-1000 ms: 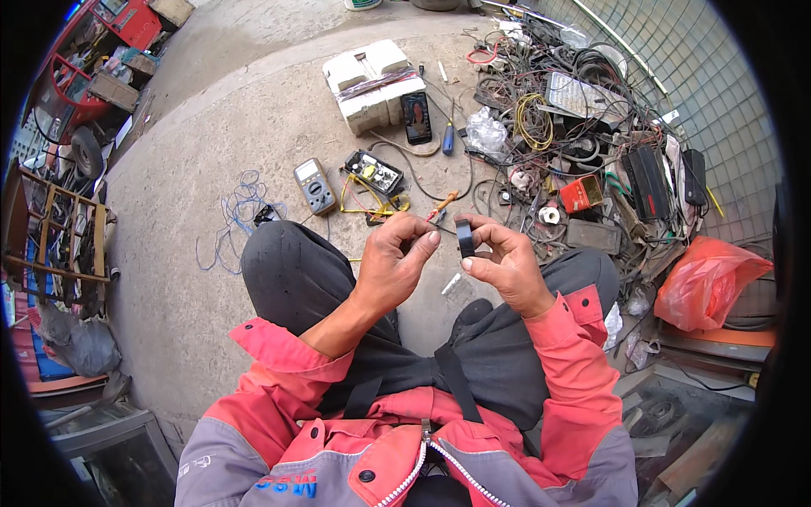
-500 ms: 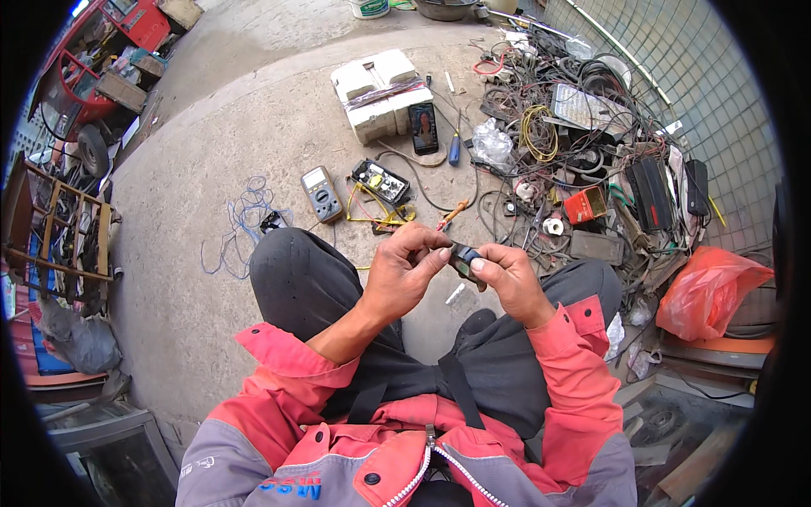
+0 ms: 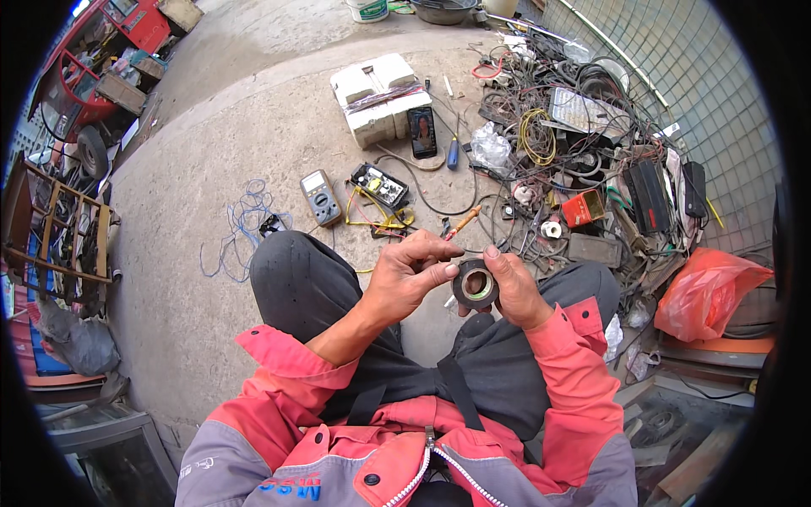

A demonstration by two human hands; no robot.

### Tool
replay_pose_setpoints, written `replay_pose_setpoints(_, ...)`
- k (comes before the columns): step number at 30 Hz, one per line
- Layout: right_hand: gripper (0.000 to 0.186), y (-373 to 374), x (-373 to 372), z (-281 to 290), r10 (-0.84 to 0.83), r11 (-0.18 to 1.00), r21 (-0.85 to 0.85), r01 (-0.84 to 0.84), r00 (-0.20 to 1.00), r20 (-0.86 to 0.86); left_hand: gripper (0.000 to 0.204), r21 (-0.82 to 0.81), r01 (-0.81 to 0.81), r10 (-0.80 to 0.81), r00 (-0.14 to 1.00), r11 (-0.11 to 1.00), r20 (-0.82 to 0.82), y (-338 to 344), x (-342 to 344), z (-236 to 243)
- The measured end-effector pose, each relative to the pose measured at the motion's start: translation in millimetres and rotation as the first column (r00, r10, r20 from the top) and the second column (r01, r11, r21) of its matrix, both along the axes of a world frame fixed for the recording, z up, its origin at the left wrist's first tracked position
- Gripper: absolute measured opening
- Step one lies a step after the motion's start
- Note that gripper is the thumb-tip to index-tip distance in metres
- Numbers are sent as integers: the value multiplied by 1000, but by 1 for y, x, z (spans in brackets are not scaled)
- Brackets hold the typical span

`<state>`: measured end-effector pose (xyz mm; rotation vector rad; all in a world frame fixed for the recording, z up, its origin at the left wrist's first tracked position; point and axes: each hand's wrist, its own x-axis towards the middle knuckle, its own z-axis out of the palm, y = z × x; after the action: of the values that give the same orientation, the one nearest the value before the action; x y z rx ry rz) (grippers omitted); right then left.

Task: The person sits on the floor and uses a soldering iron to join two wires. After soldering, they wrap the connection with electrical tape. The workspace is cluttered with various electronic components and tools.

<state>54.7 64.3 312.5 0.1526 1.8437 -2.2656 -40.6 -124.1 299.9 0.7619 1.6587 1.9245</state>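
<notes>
A roll of black electrical tape [image 3: 464,296] is held up above my lap, its hollow core facing me. My right hand [image 3: 519,291] grips the roll from its right side, thumb on top of the rim. My left hand [image 3: 404,277] is closed at the roll's left edge, thumb and index finger pinched together there; whether a tape end lies between them is too small to tell. Just beyond the left fingers, an orange-brown cable piece [image 3: 463,222] with a reddish lower end slants up to the right; the fingers hide where it ends.
Ahead on the concrete lie a multimeter [image 3: 321,198], an opened circuit box [image 3: 379,184] with yellow wires, and a blue screwdriver [image 3: 454,154]. A phone [image 3: 422,133] leans on a white foam box [image 3: 384,120]. Tangled cables [image 3: 583,156] heap at the right, near a red bag [image 3: 710,296].
The tape roll has turned from edge-on to showing its round face and hole. My right thumb has shifted up onto its rim. More of the orange-brown cable shows.
</notes>
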Motion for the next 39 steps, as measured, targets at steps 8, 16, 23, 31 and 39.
replay_pose_setpoints(8,67,3,2,1,62,981,-192,-43,993,96,21,20,77,-78,997,997,18,-1,0,5)
replay_pose_setpoints(16,66,4,4,-2,92,958,-283,-47,984,150,18,24,92,-92,996,995,11,-1,1,4)
replay_pose_setpoints(23,67,6,4,-7,119,958,-278,-67,978,173,11,-6,43,-44,989,999,-143,1,2,8)
replay_pose_setpoints(31,68,3,3,-4,116,948,-315,-44,970,214,6,-61,-18,-7,922,998,-386,4,4,15)
replay_pose_setpoints(39,69,1,0,-3,130,948,-314,-52,963,235,9,-76,-101,52,871,992,-489,7,4,10)
